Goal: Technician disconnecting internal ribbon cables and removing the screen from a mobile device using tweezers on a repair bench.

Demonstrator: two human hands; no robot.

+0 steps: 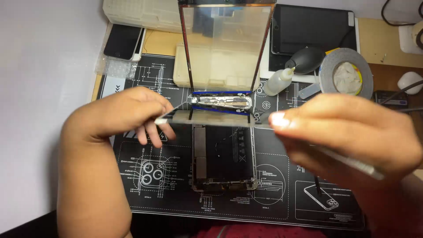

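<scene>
My left hand (119, 114) and my right hand (348, 132) pinch the two ends of a thin, flat, greyish strip (211, 118), stretched level between them. The strip hangs above an opened device body (224, 154) with a black battery and circuit boards showing. The device's glass screen panel (224, 44) stands upright at the body's far end, joined to it by a shiny hinge area with blue edges (221, 102). A slim silvery tool (352, 163) also runs through my right hand toward the lower right.
A black repair mat (273, 194) with white diagrams lies under the device. Behind it are a dark phone (121, 42), a black tablet (313, 28), a rubber air blower (306, 59), a small squeeze bottle (277, 81), a tape roll (346, 72) and plastic boxes (141, 13).
</scene>
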